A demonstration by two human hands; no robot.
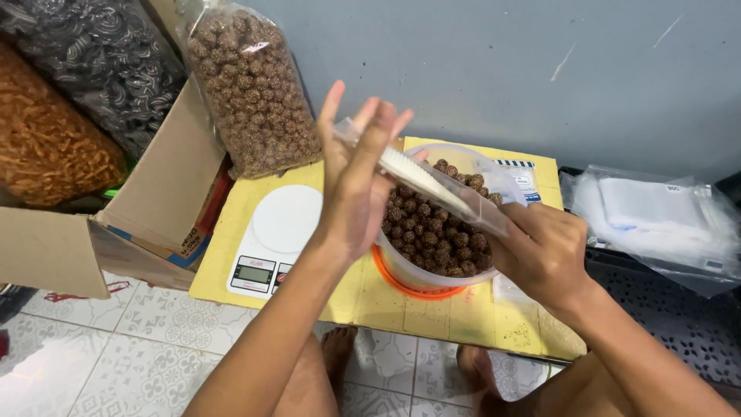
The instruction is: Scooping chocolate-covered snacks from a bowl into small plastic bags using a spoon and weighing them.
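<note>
Hands: your left hand is pressing flat, fingers spread, against a clear pouch; your right hand is pinching its lower end above the tub.

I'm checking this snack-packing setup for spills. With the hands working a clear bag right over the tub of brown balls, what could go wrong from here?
1. The left hand and right hand hold the clear bag above the full tub; a knock could scatter balls onto the yellow board.
2. The tub sits close to the board's front edge and might tip toward the tiled floor.
3. The tall snack bag leans behind the white scale and could slump onto it.
</note>
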